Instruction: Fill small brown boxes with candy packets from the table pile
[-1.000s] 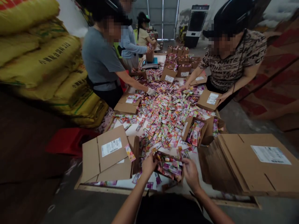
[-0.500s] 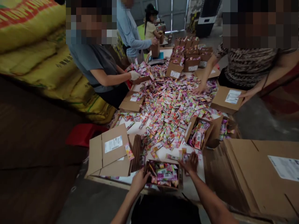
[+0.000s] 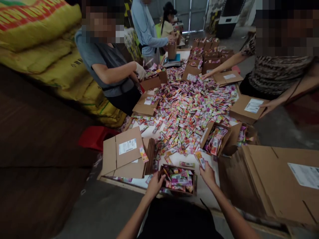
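Head view. L hand (image 3: 154, 184) is touching the L rim of an open cardboard box (image 3: 178, 181) packed w/ mixed sachets; whether its fingers are clamping the wall, can't tell. The box is sitting at the near edge of the white tabletop (image 3: 207, 197), directly in front of the wearer. R hand (image 3: 208, 174) is pinching a single sachet (image 3: 200, 160) btwn thumb & fingers, just beyond & to the R of the box, apart from it. A wide pile of loose sachets (image 3: 184, 114) is covering the tabletop's middle. To the L, a stack of flattened cartons (image 3: 128, 146) is lying near the box, w/ a stray sachet (image 3: 144, 154) resting on its R side; to the R, a larger carton stack (image 3: 276, 176) is standing at the tabletop's edge. Btwn the pile & the larger stack, a second sachet-filled box (image 3: 214, 141) is leaning open, tilted. Opposite L, a co-worker's gloved hand (image 3: 141, 71) is hovering by another open box (image 3: 152, 82); opposite R, a co-worker's bare hand (image 3: 267, 108) is holding a flat labelled carton (image 3: 246, 108). Further back, more filled boxes (image 3: 206, 54) are standing grouped; yellow sacks (image 3: 47, 66) are lying piled, far L.
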Motion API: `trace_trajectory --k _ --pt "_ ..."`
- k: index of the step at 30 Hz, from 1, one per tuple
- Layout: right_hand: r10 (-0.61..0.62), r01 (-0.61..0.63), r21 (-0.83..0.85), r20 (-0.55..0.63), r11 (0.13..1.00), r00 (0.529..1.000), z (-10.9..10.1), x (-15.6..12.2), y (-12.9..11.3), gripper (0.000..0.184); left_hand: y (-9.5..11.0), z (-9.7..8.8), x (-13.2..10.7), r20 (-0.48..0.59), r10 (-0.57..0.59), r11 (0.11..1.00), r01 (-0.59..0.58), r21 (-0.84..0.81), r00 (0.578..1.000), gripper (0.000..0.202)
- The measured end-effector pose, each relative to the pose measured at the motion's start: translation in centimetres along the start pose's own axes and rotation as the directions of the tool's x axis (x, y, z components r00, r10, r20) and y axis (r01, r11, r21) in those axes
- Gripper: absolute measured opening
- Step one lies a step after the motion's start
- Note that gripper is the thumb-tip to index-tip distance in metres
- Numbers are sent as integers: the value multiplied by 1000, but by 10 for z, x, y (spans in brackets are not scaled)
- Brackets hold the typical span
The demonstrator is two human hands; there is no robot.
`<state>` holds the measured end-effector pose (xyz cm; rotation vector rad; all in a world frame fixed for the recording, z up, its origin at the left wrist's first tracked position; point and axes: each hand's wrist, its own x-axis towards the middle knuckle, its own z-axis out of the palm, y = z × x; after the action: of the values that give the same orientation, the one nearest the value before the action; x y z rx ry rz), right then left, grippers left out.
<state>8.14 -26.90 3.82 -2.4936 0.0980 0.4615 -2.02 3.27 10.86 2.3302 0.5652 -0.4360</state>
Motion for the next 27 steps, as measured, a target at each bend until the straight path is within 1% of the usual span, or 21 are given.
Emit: trace_trajectory --k 1,2,4,5,7,8,9,10,12,13,14,15,16,17,18,19,20,21,22,24,27 --pt "-112 112 17 0 994 994 -10 -9 -14 38 -2 1 1 -6 10 1000 -10 -21 1000 59" --pt "-235 234 34 17 972 972 -19 -18 -30 36 -4 1 2 -11 19 999 -20 -41 1000 60" --pt "-433 429 55 117 902 894 -28 -37 -65 39 -8 2 4 -22 33 996 -35 -78 999 59" --pt "-482 481 54 189 875 856 -29 -45 -81 44 -11 2 5 -31 38 995 -41 -96 999 59" --pt "-518 532 49 318 845 794 -26 -56 -105 52 -16 2 5 -51 49 990 -55 -128 998 58" --pt "-521 539 52 353 840 777 -23 -58 -112 51 -19 2 4 -61 56 988 -64 -142 997 58" --pt "-521 535 66 359 842 775 -22 -59 -116 50 -20 2 3 -73 63 985 -74 -154 995 57" --pt "-519 520 93 335 849 787 -20 -58 -116 50 -21 1 1 -92 66 983 -81 -167 994 56" --pt "-492 464 169 213 870 844 -22 -54 -108 51 -19 0 -3 -167 110 982 -132 -132 980 54" --pt "-460 428 214 135 878 878 -23 -52 -101 49 -14 -1 -5 -206 170 980 -187 -67 964 54" --pt "-420 393 261 57 882 906 -26 -50 -93 47 -8 -1 -6 -209 260 965 -261 26 943 53" --pt "-374 360 306 -13 881 927 -28 -48 -86 43 1 0 -6 -142 369 927 -352 132 919 53" --pt "-325 329 351 -73 877 943 -30 -47 -78 38 11 2 -4 -13 465 865 -451 220 885 53" --pt "-273 298 395 -120 869 955 -31 -46 -71 34 22 5 -1 146 523 797 -542 267 840 52" --pt "-223 268 438 -153 858 963 -32 -46 -64 32 33 10 3 299 538 744 -611 273 788 50" --pt "-177 240 477 -173 846 969 -32 -46 -58 32 43 15 8 401 530 713 -649 266 747 46" --pt "-135 210 512 -181 833 974 -31 -47 -52 33 52 22 14 457 517 698 -665 265 724 42" --pt "-100 184 542 -180 820 979 -30 -48 -47 35 59 28 21 473 508 694 -667 271 720 38" --pt "-72 158 564 -172 810 982 -28 -48 -42 38 63 34 26 468 504 694 -663 281 726 36" --pt "-12 102 598 -152 795 988 -26 -49 -32 45 68 42 34 457 503 692 -658 296 734 38" --pt "78 46 640 -165 767 983 -22 -49 -20 62 66 39 35 434 519 700 -658 279 736 37"
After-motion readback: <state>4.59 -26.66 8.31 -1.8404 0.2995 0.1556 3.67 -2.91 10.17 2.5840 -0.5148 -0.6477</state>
